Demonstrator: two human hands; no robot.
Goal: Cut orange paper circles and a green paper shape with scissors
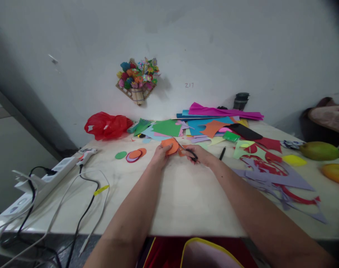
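Orange paper sits pinched in the left hand, thumb on top, probably steadying it for the scissors the right hand grips just beside. Paper discs lie left of the left hand, seemingly set apart from scraps right of the right hand.

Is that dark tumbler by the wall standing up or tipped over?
Upright: the tumbler has its lid uppermost and its body below, behind the magenta sheet, which hides its base.
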